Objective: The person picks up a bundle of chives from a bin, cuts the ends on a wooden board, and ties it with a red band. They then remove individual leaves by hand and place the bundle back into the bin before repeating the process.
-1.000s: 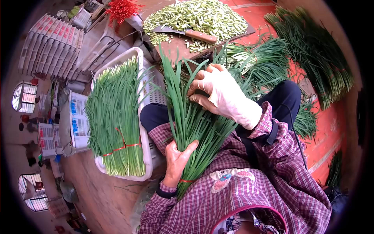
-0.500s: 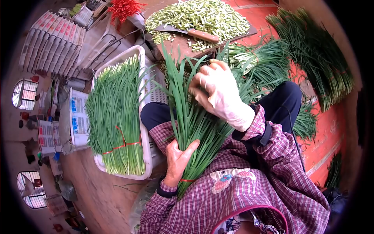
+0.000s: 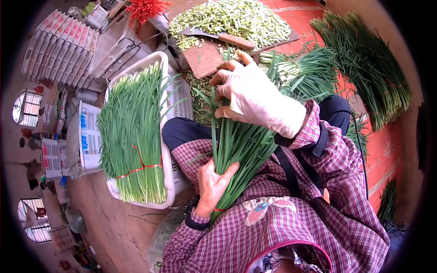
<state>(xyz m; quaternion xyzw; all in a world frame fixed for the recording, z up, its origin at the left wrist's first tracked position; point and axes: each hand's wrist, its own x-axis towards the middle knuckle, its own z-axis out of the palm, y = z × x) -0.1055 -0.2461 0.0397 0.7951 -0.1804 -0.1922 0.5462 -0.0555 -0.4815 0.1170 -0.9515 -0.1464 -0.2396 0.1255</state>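
Observation:
A bundle of garlic chives lies slantwise across my lap, tied near its lower end with a red band. Around its lower stalks my left hand is closed, thumb lying across the leaves. Over the upper leaves is my right hand, wearing a whitish glove that leaves the fingertips bare. Its fingers are bent and spread apart, touching or just above the leaves; the palm side is hidden. To the left, a white crate holds more chives bound with red bands.
Ahead, a board carries chopped green pieces and a knife with a wooden handle. More chive bundles lie to the right, with larger bundles farther out. Stacked crates stand at the far left.
My right hand has drawn back slightly, its fingers spreading more, and the long leaves that stood up before it now sit lower. My left hand keeps its hold, shifted slightly right.

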